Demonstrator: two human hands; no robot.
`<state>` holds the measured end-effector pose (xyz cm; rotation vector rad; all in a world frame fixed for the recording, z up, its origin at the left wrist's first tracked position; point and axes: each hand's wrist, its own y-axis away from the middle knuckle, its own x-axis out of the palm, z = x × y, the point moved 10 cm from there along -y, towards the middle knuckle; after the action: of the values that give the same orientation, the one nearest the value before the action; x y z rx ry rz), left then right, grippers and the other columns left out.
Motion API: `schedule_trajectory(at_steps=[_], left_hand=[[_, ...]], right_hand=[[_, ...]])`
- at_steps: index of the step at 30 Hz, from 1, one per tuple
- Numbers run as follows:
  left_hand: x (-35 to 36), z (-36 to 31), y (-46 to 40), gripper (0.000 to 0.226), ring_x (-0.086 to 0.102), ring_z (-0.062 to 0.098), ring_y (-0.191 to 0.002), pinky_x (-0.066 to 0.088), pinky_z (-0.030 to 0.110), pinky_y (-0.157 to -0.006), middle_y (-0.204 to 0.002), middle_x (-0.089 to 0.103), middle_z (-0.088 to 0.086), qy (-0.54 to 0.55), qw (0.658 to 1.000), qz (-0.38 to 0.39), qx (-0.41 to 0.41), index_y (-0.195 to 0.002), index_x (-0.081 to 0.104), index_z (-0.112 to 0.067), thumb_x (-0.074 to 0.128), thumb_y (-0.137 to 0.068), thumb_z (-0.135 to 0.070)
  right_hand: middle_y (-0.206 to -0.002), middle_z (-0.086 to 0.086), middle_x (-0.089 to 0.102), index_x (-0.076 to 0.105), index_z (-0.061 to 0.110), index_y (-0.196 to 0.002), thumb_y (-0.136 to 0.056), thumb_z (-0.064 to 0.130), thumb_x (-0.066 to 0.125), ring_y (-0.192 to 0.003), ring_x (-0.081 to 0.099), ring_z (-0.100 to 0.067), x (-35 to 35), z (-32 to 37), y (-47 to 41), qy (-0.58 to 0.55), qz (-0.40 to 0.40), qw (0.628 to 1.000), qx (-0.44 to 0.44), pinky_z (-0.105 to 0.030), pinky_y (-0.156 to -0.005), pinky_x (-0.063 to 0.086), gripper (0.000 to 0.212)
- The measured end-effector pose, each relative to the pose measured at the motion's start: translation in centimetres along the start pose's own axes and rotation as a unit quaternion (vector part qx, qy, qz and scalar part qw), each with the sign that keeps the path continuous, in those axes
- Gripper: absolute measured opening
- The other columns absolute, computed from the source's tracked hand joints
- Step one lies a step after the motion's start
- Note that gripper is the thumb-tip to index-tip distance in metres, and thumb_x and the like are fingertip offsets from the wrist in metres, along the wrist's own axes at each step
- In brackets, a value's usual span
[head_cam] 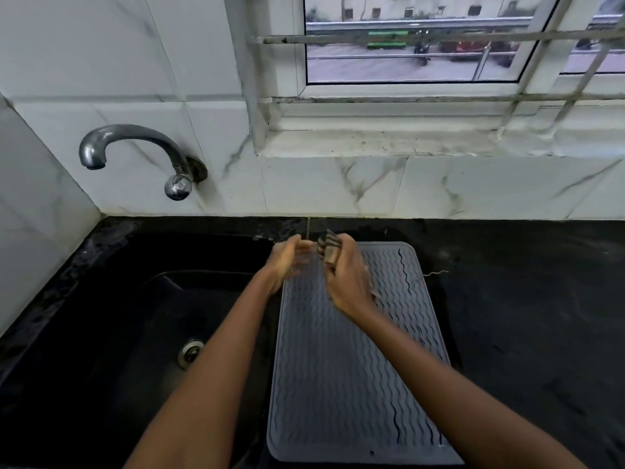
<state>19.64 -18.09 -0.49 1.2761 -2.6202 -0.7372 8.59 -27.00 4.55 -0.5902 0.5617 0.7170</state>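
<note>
The striped cloth (329, 248) you hold is a small, soft, folded piece banded in tan and dark, bunched rather than flat. Your right hand (348, 275) has its back turned up toward you. Its fingers (349, 247) are curled over the cloth and grip it. The cloth's long axis runs from its upper end, pointing away from you toward the wall, back down under your palm, where a frayed bit shows by the wrist.

Your left hand (287, 262) sits just beside it, wrist bent and palm facing the cloth. Its fingers (302, 247) are blurred, so you cannot tell whether they pinch the cloth's edge or only come near it.

Both hands hover over the far end of a grey drying mat (338, 384). The mat is a rubbery rectangle with rounded corners and rows of wavy ridges, and it lies on the black speckled worktop (527, 299). To the left lies the glossy black sink (128, 316) with its round metal drain (191, 353). A curved chrome tap (135, 143) comes out of the white marble-veined tiles (338, 184).
</note>
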Motion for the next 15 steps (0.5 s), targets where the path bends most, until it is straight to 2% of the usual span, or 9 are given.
schedule_trajectory(at_steps=[2, 4, 5, 6, 8, 11, 15], left_hand=[[-1.7, -0.2, -1.6, 0.047, 0.057, 0.017, -0.091, 0.041, 0.029, -0.081, -0.129, 0.061, 0.010, 0.019, 0.998, -0.056, 0.017, -0.124, 0.060, -0.005, 0.026, -0.104, -0.031], [-2.8, 0.0, -3.0, 0.047, 0.055, 0.023, -0.108, 0.041, 0.032, -0.090, -0.134, 0.057, 0.011, 0.012, 0.997, -0.072, 0.012, -0.128, 0.058, -0.004, 0.025, -0.105, -0.030], [-3.3, 0.2, -3.6, 0.048, 0.053, 0.026, -0.117, 0.039, 0.034, -0.097, -0.136, 0.055, 0.011, -0.001, 0.997, -0.076, 0.009, -0.129, 0.057, -0.004, 0.025, -0.105, -0.030], [-3.8, 0.3, -4.2, 0.048, 0.050, 0.028, -0.124, 0.037, 0.036, -0.102, -0.138, 0.053, 0.011, -0.017, 0.997, -0.079, 0.005, -0.130, 0.056, -0.005, 0.025, -0.105, -0.031], [-4.1, 0.6, -5.5, 0.050, 0.046, 0.029, -0.129, 0.037, 0.037, -0.103, -0.140, 0.051, 0.011, -0.041, 0.997, -0.063, -0.006, -0.130, 0.056, -0.005, 0.024, -0.105, -0.034], [-3.8, 1.2, -7.1, 0.055, 0.047, 0.029, -0.129, 0.038, 0.036, -0.101, -0.138, 0.052, 0.012, -0.067, 0.997, -0.020, -0.023, -0.129, 0.055, -0.004, 0.022, -0.104, -0.040], [-4.6, 1.7, -8.3, 0.058, 0.053, 0.028, -0.119, 0.042, 0.040, -0.100, -0.132, 0.057, 0.015, -0.080, 0.996, -0.043, -0.024, -0.127, 0.056, -0.002, 0.022, -0.103, -0.042]], right_hand=[[-0.138, -0.010, 0.043, 0.036, 0.018, -0.135, -0.091, 0.031, 0.050, -0.118, 0.044, -0.032, 3.5, 0.3, -1.4, 0.088, 0.083, 0.993, -0.002, -0.048, -0.096, 0.039, 0.048], [-0.141, -0.010, 0.041, 0.043, 0.018, -0.134, -0.094, 0.032, 0.046, -0.124, 0.039, -0.035, 8.2, 0.2, -0.6, 0.216, 0.221, 0.950, -0.052, -0.051, -0.102, 0.033, 0.042], [-0.140, -0.010, 0.043, 0.046, 0.018, -0.133, -0.095, 0.030, 0.046, -0.124, 0.037, -0.037, 9.6, 0.1, 0.2, 0.267, 0.252, 0.925, -0.093, -0.051, -0.101, 0.031, 0.040], [-0.139, -0.011, 0.045, 0.048, 0.018, -0.133, -0.095, 0.027, 0.047, -0.123, 0.037, -0.038, 10.3, 0.1, 0.9, 0.293, 0.252, 0.913, -0.130, -0.050, -0.100, 0.031, 0.039], [-0.135, -0.010, 0.049, 0.052, 0.020, -0.131, -0.093, 0.024, 0.050, -0.118, 0.040, -0.037, 10.6, 0.1, 0.4, 0.286, 0.219, 0.918, -0.163, -0.047, -0.095, 0.032, 0.038], [-0.131, -0.008, 0.052, 0.056, 0.020, -0.126, -0.089, 0.022, 0.057, -0.116, 0.042, -0.034, 11.1, -0.1, -2.1, 0.280, 0.212, 0.921, -0.169, -0.046, -0.094, 0.033, 0.036], [-0.128, -0.010, 0.051, 0.050, 0.015, -0.127, -0.084, 0.013, 0.060, -0.115, 0.043, -0.031, 12.1, -0.7, -6.1, 0.287, 0.181, 0.930, -0.145, -0.042, -0.089, 0.039, 0.044]])
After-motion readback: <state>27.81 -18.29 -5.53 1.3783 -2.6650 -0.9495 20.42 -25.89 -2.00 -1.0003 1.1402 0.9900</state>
